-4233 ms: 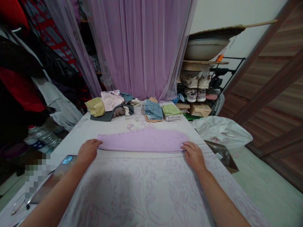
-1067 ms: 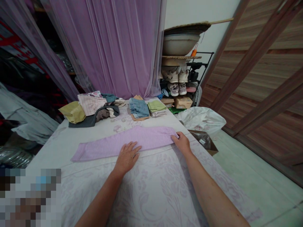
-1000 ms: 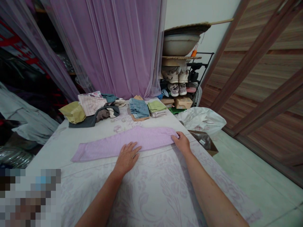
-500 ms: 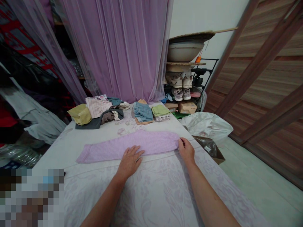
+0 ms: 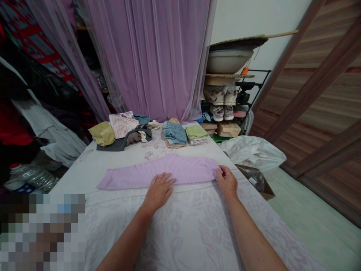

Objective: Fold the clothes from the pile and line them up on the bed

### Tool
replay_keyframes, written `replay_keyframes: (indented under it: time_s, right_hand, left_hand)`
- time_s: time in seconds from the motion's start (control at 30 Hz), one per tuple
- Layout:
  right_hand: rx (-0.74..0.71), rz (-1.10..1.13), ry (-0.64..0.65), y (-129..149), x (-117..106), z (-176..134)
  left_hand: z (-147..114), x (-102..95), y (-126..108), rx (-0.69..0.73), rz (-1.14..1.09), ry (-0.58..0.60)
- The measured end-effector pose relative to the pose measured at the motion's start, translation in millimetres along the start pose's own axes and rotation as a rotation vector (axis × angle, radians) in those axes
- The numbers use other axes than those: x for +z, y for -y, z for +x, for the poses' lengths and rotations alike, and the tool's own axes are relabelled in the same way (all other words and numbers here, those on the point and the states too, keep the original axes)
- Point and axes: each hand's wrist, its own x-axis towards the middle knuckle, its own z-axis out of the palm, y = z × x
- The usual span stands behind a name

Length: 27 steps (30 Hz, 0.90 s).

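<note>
A pair of lilac striped trousers [image 5: 135,176], folded lengthwise, lies flat across the bed [image 5: 180,226], its gathered end to the right. My left hand [image 5: 160,190] rests palm down on the near edge of the trousers, at about their middle, with fingers spread. At the gathered right end, my right hand [image 5: 228,181] pinches the cloth between thumb and fingers. Beyond the trousers lie folded denim shorts [image 5: 175,133] on tan cloth, and next to them a folded green garment [image 5: 196,131] on paler cloth.
A loose heap of clothes [image 5: 122,126] lies at the bed's far left. Past the right edge are a white plastic bag [image 5: 254,152], an open cardboard box [image 5: 266,190] and a shoe rack [image 5: 256,84]. Purple curtains [image 5: 152,60] hang behind. Plastic bottles [image 5: 34,177] stand at left.
The view has shifted slightly, so everything appears a little farther right. Both hands keep their places on the trousers, which lie as before.
</note>
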Motion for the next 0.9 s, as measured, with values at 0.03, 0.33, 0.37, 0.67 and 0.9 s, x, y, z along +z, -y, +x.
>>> replay_keyframes:
  time_s: [0.03,0.33,0.37,0.67,0.9]
  right_hand:
    - [-0.001,0.000,-0.002,-1.2,0.7,0.3]
    - [-0.087,0.032,-0.086,-12.7,9.7,2.9]
    - [-0.104,0.040,-0.110,-13.1,9.4,3.2]
    - [-0.723,-0.053,-0.066,19.1,0.9,-26.7]
    - [-0.859,-0.126,0.252,41.2,11.9,-50.6]
  left_hand:
    - [0.0,-0.1,0.0,0.001,-0.003,0.001]
    - [-0.1,3.3,2.5,0.009,-0.024,-0.010]
    - [-0.3,4.0,3.1,0.014,-0.022,-0.016]
    - [-0.6,8.8,7.0,0.043,-0.013,-0.063]
    - [-0.1,10.3,7.9,0.055,-0.013,-0.077]
